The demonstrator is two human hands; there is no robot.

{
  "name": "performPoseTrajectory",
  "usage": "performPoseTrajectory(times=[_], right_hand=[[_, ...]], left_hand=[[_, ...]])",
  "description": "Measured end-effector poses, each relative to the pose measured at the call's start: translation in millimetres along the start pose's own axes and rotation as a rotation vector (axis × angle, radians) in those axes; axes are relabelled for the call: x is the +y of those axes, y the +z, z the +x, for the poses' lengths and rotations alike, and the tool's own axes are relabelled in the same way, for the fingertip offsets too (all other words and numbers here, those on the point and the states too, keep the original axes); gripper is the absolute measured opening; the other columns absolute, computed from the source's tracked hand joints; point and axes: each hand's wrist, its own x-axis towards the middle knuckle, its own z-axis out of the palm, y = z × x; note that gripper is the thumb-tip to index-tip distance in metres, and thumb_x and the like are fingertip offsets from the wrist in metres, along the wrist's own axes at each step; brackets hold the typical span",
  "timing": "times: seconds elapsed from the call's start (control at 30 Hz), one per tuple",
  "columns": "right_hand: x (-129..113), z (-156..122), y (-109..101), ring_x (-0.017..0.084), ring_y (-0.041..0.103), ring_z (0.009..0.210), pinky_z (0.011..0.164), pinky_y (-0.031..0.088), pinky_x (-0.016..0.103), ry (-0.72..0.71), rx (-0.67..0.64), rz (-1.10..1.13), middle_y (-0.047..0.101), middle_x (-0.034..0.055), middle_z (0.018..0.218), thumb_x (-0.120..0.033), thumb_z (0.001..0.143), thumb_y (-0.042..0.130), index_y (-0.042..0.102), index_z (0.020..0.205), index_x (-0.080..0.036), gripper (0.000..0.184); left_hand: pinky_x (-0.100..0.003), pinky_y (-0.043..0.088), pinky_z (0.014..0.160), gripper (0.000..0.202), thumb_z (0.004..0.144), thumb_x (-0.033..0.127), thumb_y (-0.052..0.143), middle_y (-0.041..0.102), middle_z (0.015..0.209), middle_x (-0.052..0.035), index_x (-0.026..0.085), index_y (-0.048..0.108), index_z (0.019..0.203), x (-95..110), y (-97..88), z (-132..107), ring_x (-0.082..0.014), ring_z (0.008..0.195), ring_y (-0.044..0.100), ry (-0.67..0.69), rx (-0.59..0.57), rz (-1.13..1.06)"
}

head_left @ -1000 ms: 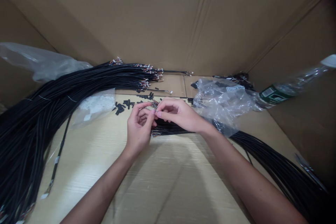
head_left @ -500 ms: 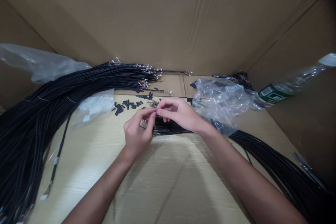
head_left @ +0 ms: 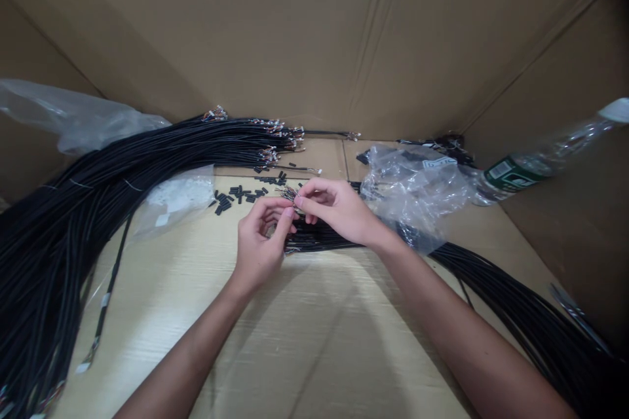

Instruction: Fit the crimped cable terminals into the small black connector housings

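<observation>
My left hand (head_left: 260, 242) and my right hand (head_left: 334, 209) meet at the middle of a cardboard surface (head_left: 304, 334). Both pinch the bare wire ends (head_left: 289, 194) of a black cable bundle (head_left: 319, 239) that lies under my right hand and runs off to the right. The fingertips of the two hands touch each other. A scatter of small black sleeves (head_left: 240, 196) lies just beyond my left hand.
A thick bundle of black cables (head_left: 98, 190) sweeps from the left edge to the back wall. Clear plastic bags (head_left: 417, 190) sit at the right and far left. A plastic bottle (head_left: 535, 163) leans on the right cardboard wall. Cardboard walls (head_left: 314, 33) enclose the space.
My left hand's fingers have shifted a little on the wire ends, first lowering, then closing up against my right fingertips. The right hand has hardly moved.
</observation>
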Motion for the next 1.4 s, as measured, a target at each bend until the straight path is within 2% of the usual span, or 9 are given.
performPoseTrajectory(times=[0.17,0.33,0.67,0.83,0.97,1.13,1.23,1.33,1.4], right_hand=[[-1,0,-3,0.012,0.064,0.067,0.066,0.053,0.026,0.009,0.006,0.016,0.068,-0.0002,0.076,-0.033,0.097,0.073,0.07,0.093,-0.016,0.017],[-6,-2,-3,0.012,0.065,0.066,0.065,0.054,0.026,0.025,0.01,-0.001,0.068,0.0,0.073,-0.029,0.094,0.074,0.069,0.091,-0.016,0.014],[-10,-3,-4,0.013,0.066,0.066,0.066,0.055,0.026,0.044,0.002,-0.019,0.07,0.0016,0.074,-0.027,0.093,0.074,0.07,0.09,-0.014,0.013],[-14,-3,-2,0.012,0.066,0.064,0.064,0.055,0.025,0.108,0.023,0.038,0.071,0.0017,0.073,-0.021,0.087,0.076,0.07,0.086,-0.014,0.009],[-16,-2,2,0.012,0.065,0.063,0.064,0.055,0.025,0.16,0.046,0.068,0.07,0.0018,0.07,-0.02,0.084,0.075,0.072,0.083,-0.013,0.008],[-18,-2,2,0.013,0.066,0.066,0.066,0.056,0.026,0.187,0.029,0.053,0.069,0.003,0.072,-0.022,0.086,0.074,0.072,0.083,-0.013,0.01],[-16,-3,-1,0.014,0.067,0.068,0.069,0.057,0.028,0.143,-0.021,-0.004,0.07,0.0031,0.073,-0.024,0.089,0.073,0.071,0.087,-0.014,0.01],[-12,-5,-4,0.013,0.066,0.069,0.068,0.054,0.028,0.018,-0.064,-0.132,0.069,0.001,0.077,-0.025,0.093,0.071,0.069,0.093,-0.016,0.009],[-9,-6,-4,0.013,0.064,0.07,0.066,0.051,0.027,-0.065,-0.053,-0.232,0.068,0.0002,0.079,-0.025,0.095,0.07,0.069,0.095,-0.017,0.008]], left_hand=[[-0.025,0.06,0.076,0.023,0.1,0.033,0.073,0.077,0.098,-0.0059,0.017,0.069,0.116,1,0.5,1,-0.0126,0.077,0.073,-0.069,-0.019,-0.051],[-0.024,0.058,0.071,0.019,0.101,0.035,0.072,0.076,0.09,-0.0047,0.016,0.071,0.105,2,0.0,0,-0.0113,0.072,0.07,-0.085,-0.04,-0.044],[-0.022,0.055,0.065,0.02,0.102,0.034,0.071,0.076,0.084,-0.0048,0.014,0.072,0.103,6,0.3,6,-0.0088,0.063,0.065,-0.146,-0.084,-0.185],[-0.023,0.057,0.069,0.017,0.104,0.032,0.068,0.075,0.089,-0.0039,0.016,0.07,0.109,3,0.1,2,-0.0098,0.068,0.067,-0.038,-0.055,-0.08],[-0.026,0.06,0.077,0.017,0.101,0.021,0.07,0.076,0.101,-0.0043,0.018,0.069,0.118,0,0.1,-2,-0.0123,0.079,0.072,0.157,-0.026,0.149],[-0.024,0.057,0.077,0.017,0.094,0.009,0.074,0.075,0.096,-0.0021,0.017,0.072,0.109,3,-1.9,-1,-0.0105,0.08,0.069,0.426,0.044,0.447],[-0.023,0.055,0.076,0.016,0.093,0.007,0.072,0.075,0.094,-0.0021,0.016,0.071,0.107,4,-4.2,1,-0.0097,0.077,0.067,0.526,0.045,0.546],[-0.023,0.055,0.075,0.012,0.095,0.009,0.072,0.075,0.093,-0.0023,0.015,0.071,0.105,4,-5.1,1,-0.0099,0.076,0.068,0.491,0.035,0.556],[-0.024,0.057,0.075,0.006,0.097,0.015,0.072,0.076,0.093,-0.0027,0.016,0.072,0.103,5,-5.1,3,-0.0105,0.075,0.07,0.353,0.023,0.442]])
